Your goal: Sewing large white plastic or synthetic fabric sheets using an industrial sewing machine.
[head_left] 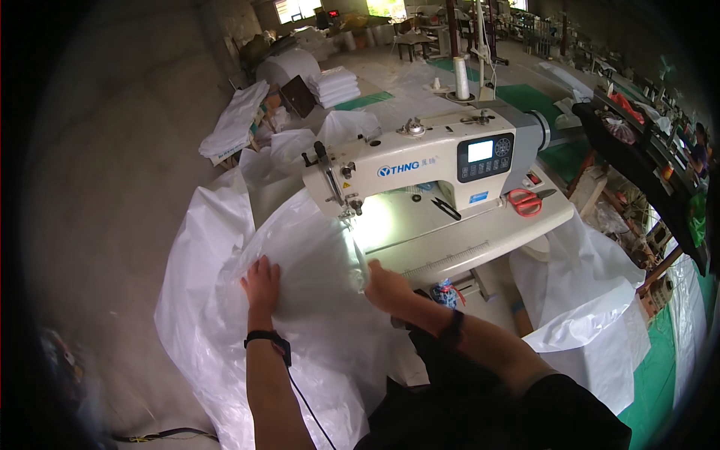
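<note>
A large sheet of shiny white plastic fabric point(300, 247) spreads under the needle end of a cream sewing machine point(390, 161) and hangs down at the left. My left hand point(262, 283) lies on this fabric with its fingers apart. At the sheet's right edge, just below the lit needle area, my right hand point(387, 288) is closed on the fabric, its fingertips partly hidden. On the machine bed point(450, 247) are black thread snips point(446, 208) and red-handled scissors point(529, 201).
A cone of white thread point(460, 79) stands behind the machine. Folded white sheets point(335, 86) and a large white roll point(289, 67) are stacked at the back left. More white fabric point(577, 285) hangs at the right. A small blue patterned item point(445, 294) sits below the bed's front edge.
</note>
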`<state>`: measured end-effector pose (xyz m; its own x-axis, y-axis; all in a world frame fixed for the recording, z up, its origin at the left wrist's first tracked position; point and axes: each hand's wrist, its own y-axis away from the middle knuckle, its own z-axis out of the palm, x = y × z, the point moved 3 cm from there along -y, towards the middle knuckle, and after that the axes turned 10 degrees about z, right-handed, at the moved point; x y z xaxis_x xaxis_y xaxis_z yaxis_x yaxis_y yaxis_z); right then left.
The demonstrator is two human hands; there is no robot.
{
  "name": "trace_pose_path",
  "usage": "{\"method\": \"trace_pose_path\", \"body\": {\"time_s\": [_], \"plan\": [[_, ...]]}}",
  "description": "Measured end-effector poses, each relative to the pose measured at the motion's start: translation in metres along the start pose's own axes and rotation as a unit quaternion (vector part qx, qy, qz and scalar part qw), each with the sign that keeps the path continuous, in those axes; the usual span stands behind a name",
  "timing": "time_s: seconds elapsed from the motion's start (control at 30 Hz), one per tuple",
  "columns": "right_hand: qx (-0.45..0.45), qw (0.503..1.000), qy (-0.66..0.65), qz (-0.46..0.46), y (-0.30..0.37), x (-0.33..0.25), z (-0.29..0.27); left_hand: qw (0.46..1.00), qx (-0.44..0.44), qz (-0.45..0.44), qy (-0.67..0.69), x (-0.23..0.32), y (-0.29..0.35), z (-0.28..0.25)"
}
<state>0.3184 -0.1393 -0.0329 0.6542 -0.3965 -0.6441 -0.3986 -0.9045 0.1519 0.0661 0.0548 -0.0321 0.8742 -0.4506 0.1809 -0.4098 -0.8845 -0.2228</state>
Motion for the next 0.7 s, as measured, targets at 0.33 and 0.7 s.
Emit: {"method": "trace_pose_path", "body": {"time_s": [0.33, 0.7], "plan": [[-0.266, 0.936, -0.125, 0.196, 0.069, 0.104, 0.049, 0.971, 0.161, 0.171, -0.036, 0.104, 0.093, -0.013], [-0.145, 0.982, -0.026, -0.118, 0.106, 0.111, 0.124, 0.961, -0.154, 0.229, 0.007, 0.228, 0.294, 0.025]]}}
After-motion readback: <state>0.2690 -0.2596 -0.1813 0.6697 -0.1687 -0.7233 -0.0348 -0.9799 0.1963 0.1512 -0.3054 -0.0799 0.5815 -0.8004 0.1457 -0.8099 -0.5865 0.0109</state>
